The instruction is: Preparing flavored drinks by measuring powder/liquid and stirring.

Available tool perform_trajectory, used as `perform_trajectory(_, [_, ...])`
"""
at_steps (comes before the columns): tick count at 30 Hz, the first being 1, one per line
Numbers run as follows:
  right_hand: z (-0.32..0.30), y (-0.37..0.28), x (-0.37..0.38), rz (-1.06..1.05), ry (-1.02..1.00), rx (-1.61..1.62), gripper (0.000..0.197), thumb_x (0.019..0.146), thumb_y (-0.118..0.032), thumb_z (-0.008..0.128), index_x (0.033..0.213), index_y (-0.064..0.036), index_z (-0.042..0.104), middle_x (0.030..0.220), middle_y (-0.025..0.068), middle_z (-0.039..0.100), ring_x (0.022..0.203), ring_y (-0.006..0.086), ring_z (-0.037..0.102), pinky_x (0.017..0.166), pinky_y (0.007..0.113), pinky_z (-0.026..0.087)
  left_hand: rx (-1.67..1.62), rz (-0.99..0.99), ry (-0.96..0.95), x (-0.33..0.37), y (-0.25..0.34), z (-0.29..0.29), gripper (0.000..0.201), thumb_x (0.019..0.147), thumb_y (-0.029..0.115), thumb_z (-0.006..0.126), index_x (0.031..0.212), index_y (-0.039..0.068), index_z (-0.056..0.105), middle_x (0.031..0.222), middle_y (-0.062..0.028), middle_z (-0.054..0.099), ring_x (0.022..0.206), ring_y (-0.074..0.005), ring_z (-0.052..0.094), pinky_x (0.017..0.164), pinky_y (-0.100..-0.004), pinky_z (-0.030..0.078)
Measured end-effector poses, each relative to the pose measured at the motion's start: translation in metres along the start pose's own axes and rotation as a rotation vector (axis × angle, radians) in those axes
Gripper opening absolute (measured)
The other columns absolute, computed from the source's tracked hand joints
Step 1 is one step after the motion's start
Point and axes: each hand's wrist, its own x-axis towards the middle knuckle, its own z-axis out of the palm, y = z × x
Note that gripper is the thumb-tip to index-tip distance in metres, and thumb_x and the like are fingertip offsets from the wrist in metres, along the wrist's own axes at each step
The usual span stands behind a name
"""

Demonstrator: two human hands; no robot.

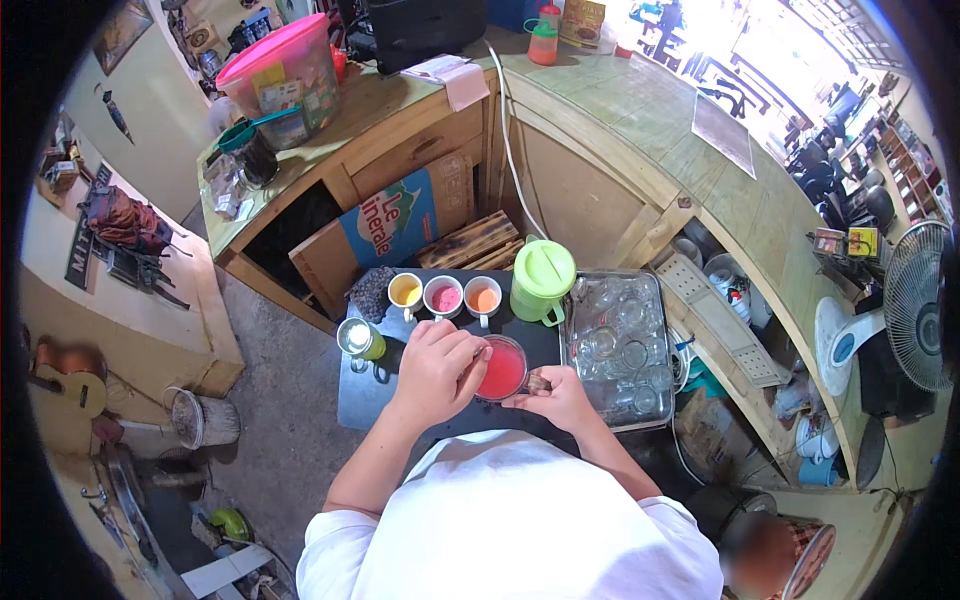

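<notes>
A glass mug (502, 368) of red drink is in front of me, near the table's front edge. My right hand (553, 397) grips it by the handle side. My left hand (440, 365) is closed at the mug's left rim, fingers curled down; whatever it may hold is hidden under the fingers. Beyond the hands stand three white cups in a row: one with yellow contents (405, 291), one with pink (444, 297), one with orange (482, 299). A lidded light-green pitcher (543, 280) is to their right. A green container with a bright top (360, 339) stands left of my left hand.
A metal tray (660, 345) of upturned clear glasses fills the table's right side. Dark bumpy cloth (371, 292) lies at the far left corner. A wooden counter (600, 100) curves around behind, with a pink-lidded tub (283, 80) and a fan (915, 300).
</notes>
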Motion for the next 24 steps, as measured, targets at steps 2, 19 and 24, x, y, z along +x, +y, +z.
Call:
perform_trajectory(2, [0.0, 0.001, -0.002, -0.005, -0.012, -0.017, 0.027, 0.068, -0.011, 0.082, 0.062, -0.0014, 0.058, 0.054, -0.0085, 0.039, 0.053, 0.0024, 0.035, 0.048, 0.023, 0.03, -0.054, -0.005, -0.007, -0.003, 0.0, 0.003, 0.003, 0.08, 0.01, 0.061, 0.08, 0.007, 0.062, 0.075, -0.006, 0.06, 0.07, -0.0242, 0.052, 0.068, -0.0359, 0.038])
perform_trajectory(19, [0.003, 0.002, -0.012, 0.004, -0.032, -0.051, 0.019, 0.069, -0.01, 0.081, 0.069, -0.0007, 0.065, 0.054, -0.0096, 0.037, 0.053, 0.0018, 0.033, 0.048, 0.022, 0.029, -0.061, 0.028, 0.014, -0.011, 0.005, 0.001, 0.008, 0.08, 0.012, 0.064, 0.082, 0.005, 0.062, 0.073, -0.0051, 0.061, 0.07, -0.0228, 0.054, 0.071, -0.0366, 0.039])
perform_trajectory(24, [0.014, -0.023, -0.014, 0.109, -0.048, -0.219, 0.024, 0.07, 0.012, 0.064, 0.06, -0.001, 0.046, 0.059, -0.0057, 0.041, 0.06, 0.0047, 0.052, 0.07, 0.031, 0.058, -0.09, -0.01, 0.064, -0.014, 0.009, -0.001, 0.008, 0.079, 0.012, 0.065, 0.084, 0.005, 0.063, 0.074, -0.0049, 0.062, 0.071, -0.0223, 0.054, 0.071, -0.036, 0.039])
